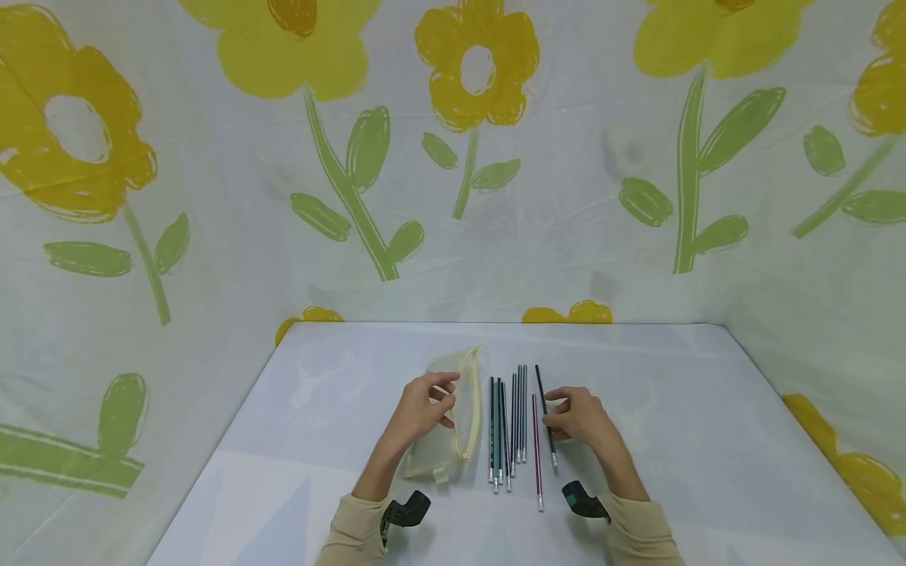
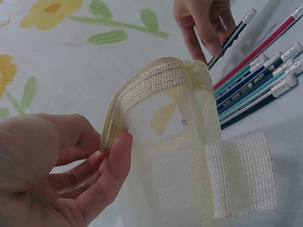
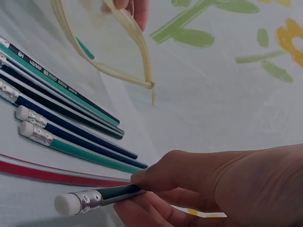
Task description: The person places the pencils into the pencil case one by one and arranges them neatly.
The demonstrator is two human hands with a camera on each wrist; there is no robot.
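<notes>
My left hand point(image 1: 419, 409) pinches the rim of a pale yellow mesh pouch point(image 2: 165, 179), holding its mouth apart. The pouch stands up at its opening, and a small fabric tab point(image 2: 241, 177) sticks out from its side. My right hand point(image 1: 580, 417) pinches a dark green pencil point(image 3: 116, 191) between thumb and fingers, with its white eraser end point(image 3: 68, 204) pointing toward me. A red pencil point(image 1: 536, 448) lies just left of the held one. Between it and the pouch, several dark blue and green pencils point(image 1: 498, 432) lie side by side, erasers toward me.
The white tabletop point(image 1: 283, 440) carries faint printed shapes. Behind it hangs a white cloth point(image 1: 552, 236) with large yellow flowers and green leaves. Dark wrist cameras point(image 1: 410, 509) sit at both sleeve cuffs.
</notes>
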